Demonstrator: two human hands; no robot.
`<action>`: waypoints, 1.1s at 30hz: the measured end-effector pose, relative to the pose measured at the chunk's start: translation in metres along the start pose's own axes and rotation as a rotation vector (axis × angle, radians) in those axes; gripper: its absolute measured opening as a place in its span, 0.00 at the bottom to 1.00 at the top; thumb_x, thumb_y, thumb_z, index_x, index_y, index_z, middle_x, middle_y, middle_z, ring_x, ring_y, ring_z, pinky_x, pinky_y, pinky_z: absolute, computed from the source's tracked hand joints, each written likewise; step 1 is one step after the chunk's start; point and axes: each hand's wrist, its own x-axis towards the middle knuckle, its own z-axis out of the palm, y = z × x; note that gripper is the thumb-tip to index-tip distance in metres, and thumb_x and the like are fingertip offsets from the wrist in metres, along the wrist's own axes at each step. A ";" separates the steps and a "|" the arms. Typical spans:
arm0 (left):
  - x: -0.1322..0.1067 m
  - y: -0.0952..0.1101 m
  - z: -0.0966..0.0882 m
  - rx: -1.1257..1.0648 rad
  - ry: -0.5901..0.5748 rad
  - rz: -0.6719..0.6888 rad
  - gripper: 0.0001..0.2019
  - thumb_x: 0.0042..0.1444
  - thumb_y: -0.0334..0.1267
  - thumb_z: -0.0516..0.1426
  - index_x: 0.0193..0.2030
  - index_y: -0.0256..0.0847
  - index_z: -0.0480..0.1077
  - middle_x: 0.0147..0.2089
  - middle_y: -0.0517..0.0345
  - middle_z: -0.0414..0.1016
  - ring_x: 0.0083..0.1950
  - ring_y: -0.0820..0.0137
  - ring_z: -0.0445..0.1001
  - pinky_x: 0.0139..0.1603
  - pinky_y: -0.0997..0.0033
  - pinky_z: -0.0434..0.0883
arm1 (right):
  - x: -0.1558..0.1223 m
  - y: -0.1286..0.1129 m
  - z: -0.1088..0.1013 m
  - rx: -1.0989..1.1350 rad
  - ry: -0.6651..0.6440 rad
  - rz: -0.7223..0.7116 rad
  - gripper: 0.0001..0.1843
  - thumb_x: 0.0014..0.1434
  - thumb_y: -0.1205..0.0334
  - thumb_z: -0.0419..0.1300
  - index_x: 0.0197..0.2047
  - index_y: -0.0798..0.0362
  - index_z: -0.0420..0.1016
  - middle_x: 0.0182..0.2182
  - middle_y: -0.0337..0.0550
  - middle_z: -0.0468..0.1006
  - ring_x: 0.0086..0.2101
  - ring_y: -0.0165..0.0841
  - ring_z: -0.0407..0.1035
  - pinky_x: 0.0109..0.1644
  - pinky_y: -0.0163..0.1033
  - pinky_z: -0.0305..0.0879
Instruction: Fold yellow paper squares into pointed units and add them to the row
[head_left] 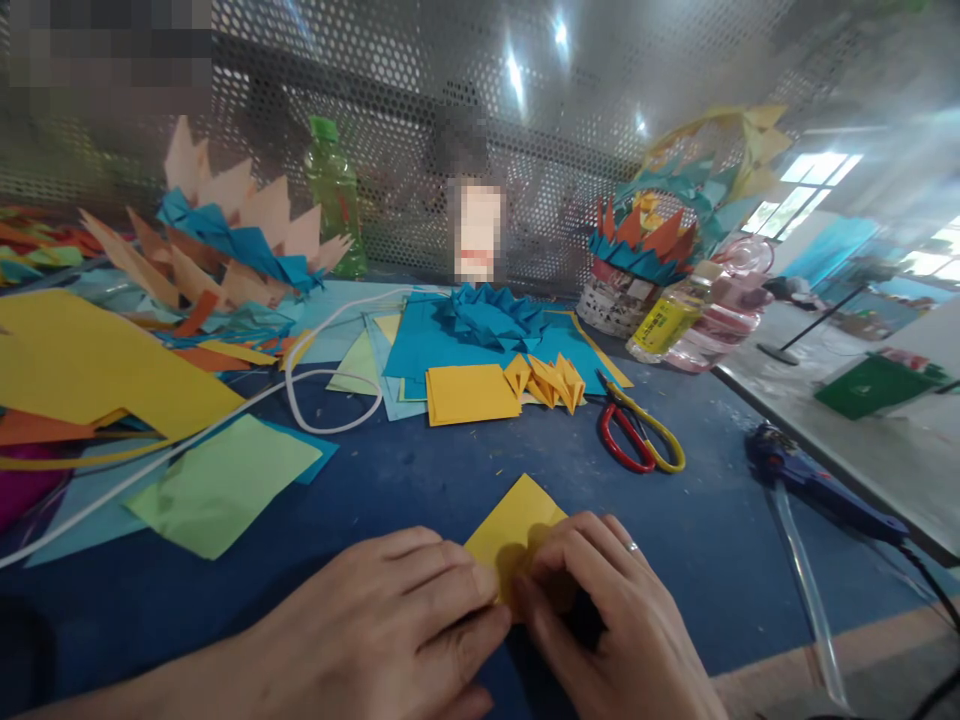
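Note:
A yellow sheet of paper (517, 515) lies on the blue tabletop, one corner pointing away from me. My left hand (405, 620) presses the lower left edge of the paper, its fingers bent and close together. From the other side, my right hand (611, 600) pinches the lower right part between thumb and fingers; a ring shows on one finger. The near corner of the paper is partly hidden by both hands. Beyond it sit a stack of orange-yellow paper (471, 395) and several small folded orange-yellow pieces (551, 380).
Scissors (637, 430) and a glue gun (825, 485) with a glue stick lie to the right. A blue folded-paper piece (495, 318) rests on blue sheets. Paper flowers (240, 215), a green bottle (334, 195) and a white cord (292, 385) stand or lie left; a yellow-labelled bottle (671, 315) stands right.

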 end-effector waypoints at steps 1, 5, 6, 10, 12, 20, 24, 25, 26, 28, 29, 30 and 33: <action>0.000 -0.001 0.002 -0.007 0.038 0.057 0.22 0.74 0.40 0.40 0.45 0.42 0.74 0.39 0.59 0.80 0.38 0.67 0.76 0.42 0.67 0.70 | 0.000 0.000 0.000 0.002 -0.002 0.002 0.08 0.62 0.70 0.57 0.34 0.48 0.64 0.31 0.38 0.73 0.32 0.35 0.68 0.38 0.42 0.63; -0.002 -0.007 0.009 -0.009 0.073 0.087 0.22 0.74 0.41 0.39 0.44 0.41 0.74 0.39 0.58 0.80 0.39 0.67 0.75 0.41 0.66 0.69 | -0.001 0.001 0.000 0.007 -0.002 0.008 0.08 0.61 0.70 0.57 0.37 0.47 0.65 0.33 0.39 0.74 0.33 0.36 0.69 0.39 0.43 0.64; -0.003 -0.008 0.011 -0.009 0.075 0.084 0.21 0.73 0.41 0.40 0.44 0.41 0.74 0.38 0.58 0.79 0.38 0.66 0.74 0.41 0.65 0.69 | -0.001 0.001 0.000 0.010 0.002 0.009 0.08 0.61 0.71 0.57 0.38 0.47 0.65 0.34 0.39 0.75 0.34 0.36 0.70 0.39 0.43 0.64; -0.005 -0.008 0.013 -0.015 0.083 0.085 0.19 0.71 0.42 0.43 0.46 0.42 0.75 0.38 0.57 0.79 0.38 0.64 0.73 0.41 0.65 0.69 | -0.002 0.001 0.001 0.031 0.045 0.014 0.13 0.58 0.73 0.57 0.44 0.47 0.64 0.35 0.40 0.75 0.35 0.36 0.70 0.39 0.42 0.65; -0.004 -0.008 0.012 -0.019 0.083 0.085 0.20 0.71 0.41 0.42 0.46 0.42 0.75 0.39 0.57 0.79 0.38 0.64 0.73 0.41 0.64 0.69 | -0.002 0.000 0.001 0.035 0.058 0.015 0.15 0.58 0.73 0.57 0.45 0.47 0.64 0.36 0.40 0.75 0.35 0.36 0.70 0.38 0.41 0.65; -0.002 -0.008 0.012 0.014 0.127 0.090 0.22 0.73 0.41 0.40 0.42 0.41 0.74 0.37 0.57 0.78 0.37 0.66 0.73 0.40 0.67 0.68 | -0.001 0.000 0.002 0.040 0.045 0.025 0.19 0.57 0.72 0.58 0.50 0.48 0.63 0.39 0.42 0.74 0.38 0.38 0.69 0.41 0.43 0.65; -0.007 -0.008 0.014 0.014 0.130 0.079 0.19 0.71 0.42 0.42 0.44 0.42 0.74 0.38 0.58 0.78 0.37 0.65 0.73 0.41 0.67 0.69 | -0.003 -0.001 0.002 0.061 0.023 0.016 0.23 0.55 0.75 0.55 0.52 0.48 0.62 0.40 0.44 0.74 0.40 0.39 0.69 0.43 0.44 0.65; -0.007 -0.008 0.015 0.009 0.110 0.076 0.19 0.71 0.42 0.43 0.45 0.43 0.74 0.39 0.58 0.79 0.38 0.65 0.73 0.42 0.67 0.69 | -0.003 -0.001 0.002 0.063 0.020 0.012 0.23 0.55 0.76 0.55 0.52 0.48 0.61 0.41 0.44 0.73 0.40 0.39 0.68 0.43 0.45 0.65; -0.007 -0.008 0.015 0.006 0.100 0.069 0.18 0.70 0.42 0.43 0.45 0.44 0.74 0.39 0.58 0.79 0.38 0.65 0.73 0.42 0.68 0.69 | -0.004 -0.001 0.003 0.065 0.019 0.008 0.24 0.55 0.76 0.54 0.53 0.48 0.61 0.41 0.44 0.73 0.40 0.40 0.68 0.43 0.45 0.64; -0.007 -0.008 0.015 -0.001 0.103 0.060 0.18 0.70 0.43 0.43 0.44 0.44 0.74 0.38 0.58 0.79 0.38 0.65 0.73 0.42 0.68 0.70 | -0.004 0.000 0.003 0.066 0.023 0.008 0.24 0.55 0.76 0.54 0.53 0.48 0.61 0.41 0.44 0.73 0.41 0.40 0.68 0.44 0.46 0.64; -0.006 -0.008 0.015 -0.003 0.111 0.058 0.19 0.70 0.43 0.43 0.43 0.44 0.74 0.37 0.57 0.79 0.37 0.65 0.73 0.41 0.68 0.70 | -0.004 0.000 0.004 0.068 0.025 0.008 0.24 0.55 0.76 0.54 0.53 0.48 0.60 0.41 0.44 0.72 0.41 0.40 0.67 0.44 0.46 0.64; -0.005 -0.008 0.015 -0.004 0.120 0.056 0.19 0.70 0.43 0.43 0.42 0.44 0.74 0.37 0.57 0.79 0.37 0.65 0.73 0.41 0.68 0.70 | -0.004 0.000 0.004 0.072 0.026 0.008 0.25 0.54 0.77 0.54 0.53 0.49 0.60 0.41 0.44 0.72 0.41 0.40 0.67 0.43 0.46 0.64; -0.003 -0.008 0.015 -0.005 0.138 0.061 0.18 0.70 0.42 0.43 0.42 0.43 0.74 0.36 0.56 0.78 0.36 0.65 0.74 0.41 0.69 0.70 | -0.004 -0.001 0.003 0.080 0.017 0.009 0.26 0.52 0.77 0.54 0.53 0.49 0.60 0.41 0.44 0.72 0.41 0.40 0.67 0.44 0.45 0.64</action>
